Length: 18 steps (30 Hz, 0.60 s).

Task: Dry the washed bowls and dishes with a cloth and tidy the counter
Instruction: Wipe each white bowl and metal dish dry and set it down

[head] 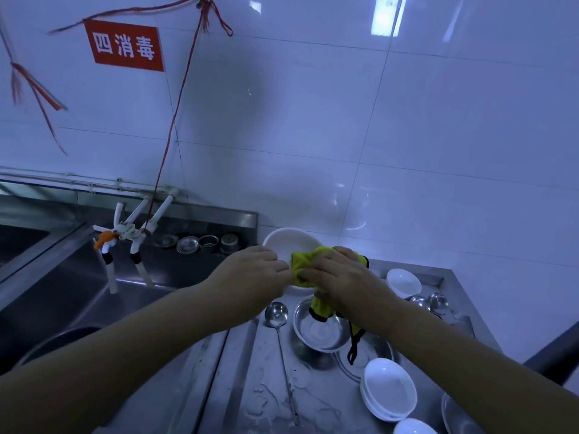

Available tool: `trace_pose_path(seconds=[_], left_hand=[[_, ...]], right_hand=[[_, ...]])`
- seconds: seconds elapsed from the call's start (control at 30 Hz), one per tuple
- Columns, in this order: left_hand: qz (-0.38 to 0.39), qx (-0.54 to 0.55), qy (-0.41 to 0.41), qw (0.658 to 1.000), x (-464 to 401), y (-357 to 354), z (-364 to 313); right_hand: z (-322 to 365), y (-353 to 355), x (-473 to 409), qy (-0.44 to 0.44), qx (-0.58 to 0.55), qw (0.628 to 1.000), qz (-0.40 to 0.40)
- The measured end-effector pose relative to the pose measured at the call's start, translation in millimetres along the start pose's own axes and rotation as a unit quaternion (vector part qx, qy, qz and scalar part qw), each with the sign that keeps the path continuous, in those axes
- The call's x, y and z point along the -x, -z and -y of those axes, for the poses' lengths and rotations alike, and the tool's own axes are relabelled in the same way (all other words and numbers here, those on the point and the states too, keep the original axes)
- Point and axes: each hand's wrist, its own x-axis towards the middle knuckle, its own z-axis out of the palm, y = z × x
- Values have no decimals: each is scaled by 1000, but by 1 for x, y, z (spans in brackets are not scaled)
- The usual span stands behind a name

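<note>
My left hand (250, 274) grips the near rim of a large white bowl (286, 242), tilted up above the steel counter (250, 371). Against the bowl's right side my right hand (340, 275) holds a yellow cloth (302, 261); the cloth's black-edged tail hangs down over a steel bowl (319, 332). A stack of small white dishes (388, 393) sits near the front right, and another white dish (402, 281) lies behind my right wrist. Part of the large bowl is hidden by both hands.
A steel ladle (275, 311) lies on the wet counter, its handle pointing toward me. A deep sink (62, 292) with two taps (125, 242) is on the left. Strainers (200, 242) sit on the sink's back ledge. Small steel bowls (435, 302) stand at the far right.
</note>
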Motion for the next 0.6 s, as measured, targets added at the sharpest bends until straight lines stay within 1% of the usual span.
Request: trace_pose_path(seconds=[0.03,0.07,0.1,0.13,0.17,0.2,0.23,0.27,0.33,0.37,0.4,0.47,0.5,0.57,0.6], left_hand=[[-6,28,34,999,2,1,-1],[-19,92,82,992,5,1,-1],[-22,182,153,971,7,2,-1],[-16,294,227,928,9,1,-1],[-13,401,281,872,10,-1,-3],[-28,490,313,813,10,-5,-5],[-47,566,332,754,9,-6,-9],[-71,632,338,693,7,-7,-13],[-113,745,322,574,-1,-8,-24],[-129,783,311,524,-5,-9,-29],[-145,806,303,487,-10,-8,-33],[-169,828,298,444,-18,-6,-35],[-176,835,295,430,-21,-6,-35],[-186,844,284,415,-26,-5,-33],[-188,849,273,411,-26,-4,-33]], right_hand=[[0,2,2,-11,-1,1000,-26],[-1,4,4,-31,-7,998,-61],[-1,6,6,-65,-27,992,-101],[-1,8,8,-118,-66,981,-138],[0,12,7,-186,-120,961,-167],[1,16,5,-247,-175,934,-187],[3,18,2,-286,-215,913,-198],[6,19,-2,-299,-241,902,-199],[13,18,-8,-284,-279,898,-188],[17,17,-10,-275,-285,899,-187],[20,17,-13,-269,-277,902,-192],[26,16,-15,-239,-216,919,-225],[29,13,-16,-209,-178,930,-245],[35,7,-15,-153,-130,941,-271],[38,3,-14,-143,-120,942,-278]])
